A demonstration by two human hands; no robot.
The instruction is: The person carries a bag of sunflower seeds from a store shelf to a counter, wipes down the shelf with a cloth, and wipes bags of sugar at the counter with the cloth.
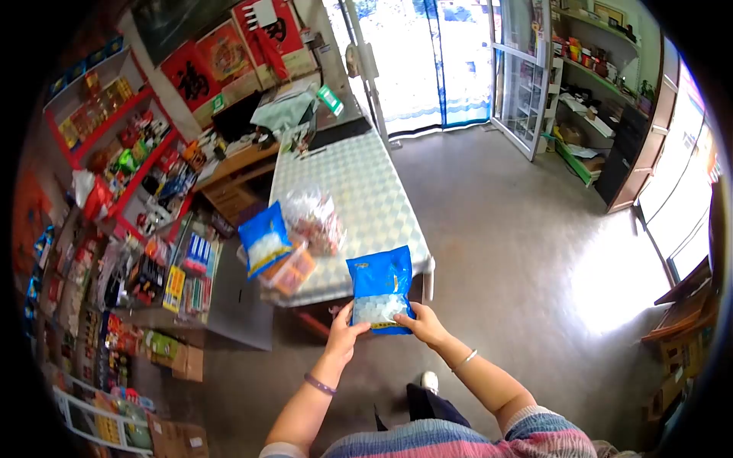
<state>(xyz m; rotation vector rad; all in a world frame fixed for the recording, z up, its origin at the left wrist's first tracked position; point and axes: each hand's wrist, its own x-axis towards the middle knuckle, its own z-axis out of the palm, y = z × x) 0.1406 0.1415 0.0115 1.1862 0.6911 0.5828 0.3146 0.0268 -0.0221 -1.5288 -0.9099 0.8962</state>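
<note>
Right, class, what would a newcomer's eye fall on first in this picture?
Probably the bright blue packet, held just below the centre between the left hand and the right hand, by the near end of the checked table. Next might come the glaring doorway at the top, then the red wall posters at the upper left.

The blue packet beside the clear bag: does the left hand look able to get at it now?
Probably not now: the left hand is busy with the held packet. Once free, likely yes: nothing seems to cover the other packet.
</note>
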